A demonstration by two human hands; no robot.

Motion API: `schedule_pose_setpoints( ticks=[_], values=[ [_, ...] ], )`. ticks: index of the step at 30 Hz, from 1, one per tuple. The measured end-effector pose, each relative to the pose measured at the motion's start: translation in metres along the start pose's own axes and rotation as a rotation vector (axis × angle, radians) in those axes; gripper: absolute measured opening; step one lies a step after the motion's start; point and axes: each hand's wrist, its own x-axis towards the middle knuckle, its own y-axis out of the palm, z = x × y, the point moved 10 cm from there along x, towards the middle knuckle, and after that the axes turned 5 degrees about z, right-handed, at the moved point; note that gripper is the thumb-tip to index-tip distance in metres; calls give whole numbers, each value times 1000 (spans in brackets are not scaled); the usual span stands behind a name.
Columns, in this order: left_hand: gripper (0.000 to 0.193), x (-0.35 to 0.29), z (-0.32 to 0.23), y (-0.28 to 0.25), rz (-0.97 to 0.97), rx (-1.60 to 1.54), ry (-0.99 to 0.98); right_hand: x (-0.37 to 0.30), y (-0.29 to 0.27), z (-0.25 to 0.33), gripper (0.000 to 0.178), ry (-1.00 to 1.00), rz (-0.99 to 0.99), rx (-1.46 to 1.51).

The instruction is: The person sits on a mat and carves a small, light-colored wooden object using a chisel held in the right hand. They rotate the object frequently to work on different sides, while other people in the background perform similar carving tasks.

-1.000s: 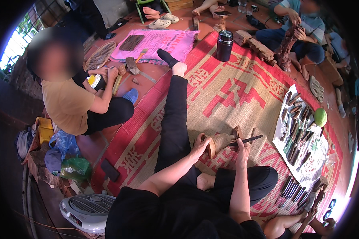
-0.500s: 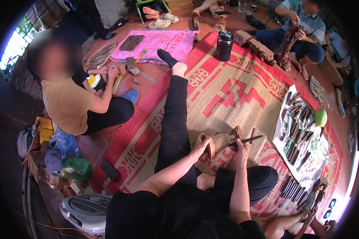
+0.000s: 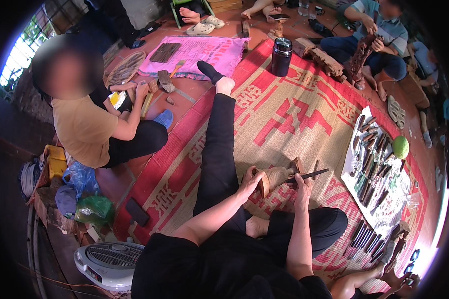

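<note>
Wooden pc. point(image 3: 280, 176) in L hand point(image 3: 251, 182), open mat point(image 3: 283, 135) ahead.

The right hand point(image 3: 303, 190) hides part of the dark tool point(image 3: 318, 173) it holds.

Bright daylight fills a barred window point(image 3: 22, 56) at far left; a red-and-tan woven mat point(image 3: 234, 144) covers much of the reddish tiled floor point(image 3: 187, 87), and what seems a grey wall point(image 3: 143, 14) stands dimly behind
</note>
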Motion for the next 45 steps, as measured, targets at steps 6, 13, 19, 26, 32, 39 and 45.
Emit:
schedule_pose_setpoints(
  ticks=[6,13,19,26,32,39,45],
  values=[
    [80,0,1,-2,-12,5,0,-1,2,0,15,12,3,-5],
    [81,-5,-6,1,-8,12,-15,0,-1,-3,15,20,-11,-30],
    [79,-2,-1,-1,3,68,-34,-2,4,1,15,9,3,-19],
    [62,0,-6,6,112,133,-11,-1,2,-3,16,21,6,-12],
    [64,-5,-11,5,87,149,-47,-1,3,-1,15,8,10,-20],
    [69,1,-3,5,104,132,-56,1,1,-4,16,16,10,-25],
    [80,-3,-7,0,61,169,-46,1,-1,-5,16,16,13,-36]
  ],
)
